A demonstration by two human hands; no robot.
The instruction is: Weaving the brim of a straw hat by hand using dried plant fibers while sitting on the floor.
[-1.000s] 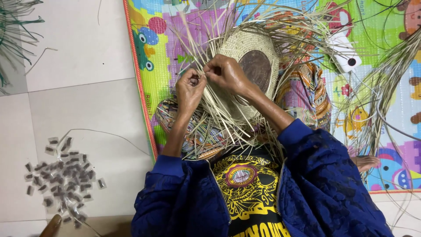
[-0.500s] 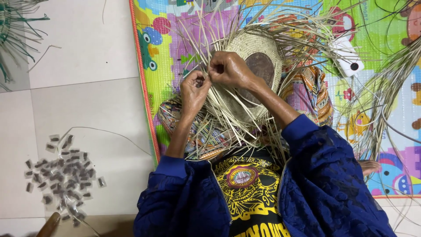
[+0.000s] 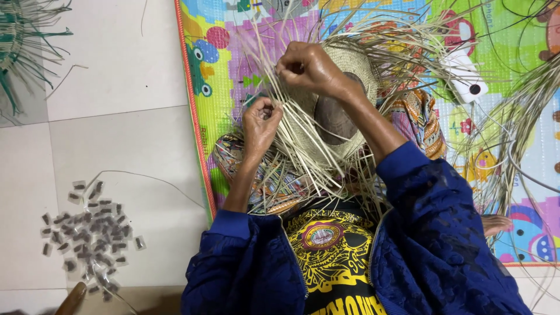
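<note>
A half-woven round straw piece (image 3: 350, 64) with a dark centre rests on my lap, long pale straw strands (image 3: 303, 151) fanning out from its edge. My left hand (image 3: 261, 122) pinches a few of these strands at the lower left of the weave. My right hand (image 3: 306, 65) is higher up, closed on strands at the weave's upper left rim. Both arms wear dark blue sleeves.
A colourful play mat (image 3: 221, 70) with a red edge lies under the work. Loose straw bundles (image 3: 525, 111) lie at the right beside a small white device (image 3: 464, 76). Several small grey packets (image 3: 87, 230) are scattered on the tiled floor at the left. A green woven piece (image 3: 20, 35) is at the top left.
My right hand has risen and pulled strands upward, away from my left hand, which stays low on the strands. The view has tilted slightly.
</note>
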